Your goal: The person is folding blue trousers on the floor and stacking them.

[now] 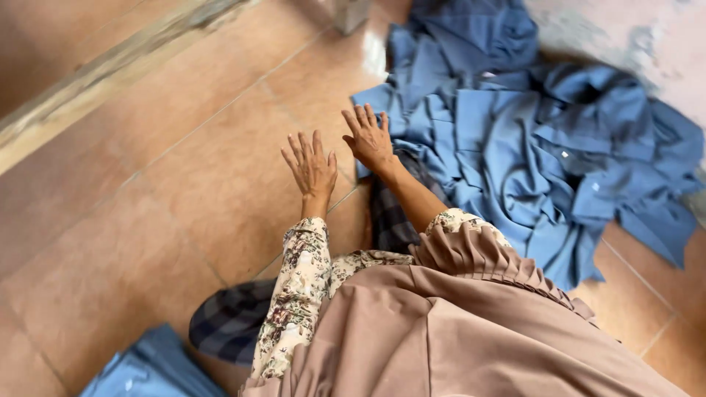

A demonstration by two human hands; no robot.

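Both hands empty, fingers splayed: I see left hand [312, 167] over bare floor tile [147, 220], right hand [370, 140] at the blue shirt pile [544, 140] edge, pile heaped at 2 o'clock within reach.

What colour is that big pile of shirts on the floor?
Blue: the pile of shirts, seen in the head view.

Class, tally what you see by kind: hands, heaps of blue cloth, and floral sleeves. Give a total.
Hands: 2, left hand and right hand, both empty
Heaps of blue cloth: 2, large heap and small heap
Floral sleeves: 2, left sleeve and right sleeve
Total: 6
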